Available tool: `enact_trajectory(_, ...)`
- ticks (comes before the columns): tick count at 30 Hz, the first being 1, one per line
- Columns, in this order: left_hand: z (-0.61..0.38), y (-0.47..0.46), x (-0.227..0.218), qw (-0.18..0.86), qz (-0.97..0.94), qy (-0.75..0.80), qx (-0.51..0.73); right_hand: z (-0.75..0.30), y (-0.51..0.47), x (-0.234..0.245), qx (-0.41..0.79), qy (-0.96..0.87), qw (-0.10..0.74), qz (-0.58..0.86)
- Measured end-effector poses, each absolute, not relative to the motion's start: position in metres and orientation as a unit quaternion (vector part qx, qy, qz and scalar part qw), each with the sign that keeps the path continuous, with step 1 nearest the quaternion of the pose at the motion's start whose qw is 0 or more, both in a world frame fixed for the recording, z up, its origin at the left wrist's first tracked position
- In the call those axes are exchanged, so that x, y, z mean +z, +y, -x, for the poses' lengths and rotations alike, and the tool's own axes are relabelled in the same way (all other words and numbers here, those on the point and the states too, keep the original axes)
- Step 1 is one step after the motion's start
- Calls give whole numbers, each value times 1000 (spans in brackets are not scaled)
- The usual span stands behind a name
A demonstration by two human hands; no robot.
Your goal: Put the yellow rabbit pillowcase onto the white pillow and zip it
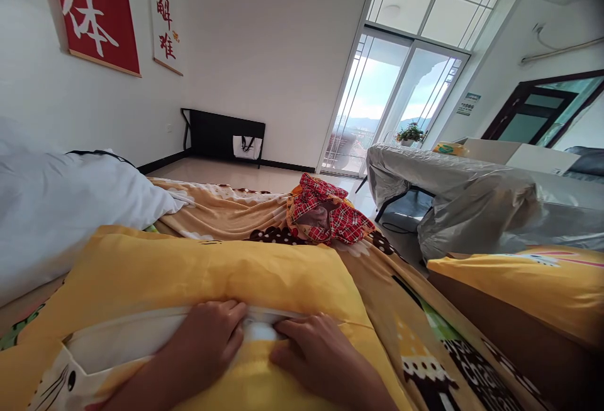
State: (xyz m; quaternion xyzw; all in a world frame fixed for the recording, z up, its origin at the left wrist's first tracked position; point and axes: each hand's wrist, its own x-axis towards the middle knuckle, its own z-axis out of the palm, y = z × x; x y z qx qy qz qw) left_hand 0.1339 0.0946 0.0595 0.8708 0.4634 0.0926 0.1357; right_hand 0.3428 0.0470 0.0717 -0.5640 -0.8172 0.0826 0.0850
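A yellow pillowcase (226, 269) with a cartoon animal face lies in front of me on the bed. Through its long opening shows the white pillow (127, 338) inside. My left hand (210, 338) rests at the opening, its fingers curled on the case's edge. Close to its right, my right hand (314, 342) bends its fingers at the same opening, the tips partly hidden under the upper flap. Between the two hands a small patch of white pillow is visible.
A patterned brown blanket (377, 310) covers the bed. Bulky white bedding (85, 203) lies left, red plaid cloth (353, 222) beyond the pillow. At right, another yellow pillow (528, 279) rests on a brown box (495, 329), near a plastic-covered table (453, 172).
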Motion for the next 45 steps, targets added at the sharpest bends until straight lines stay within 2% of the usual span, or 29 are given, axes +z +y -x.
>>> enact_trajectory(45,-135,92,62,158,-871,450,118,-341,44,74,72,-818,73,566)
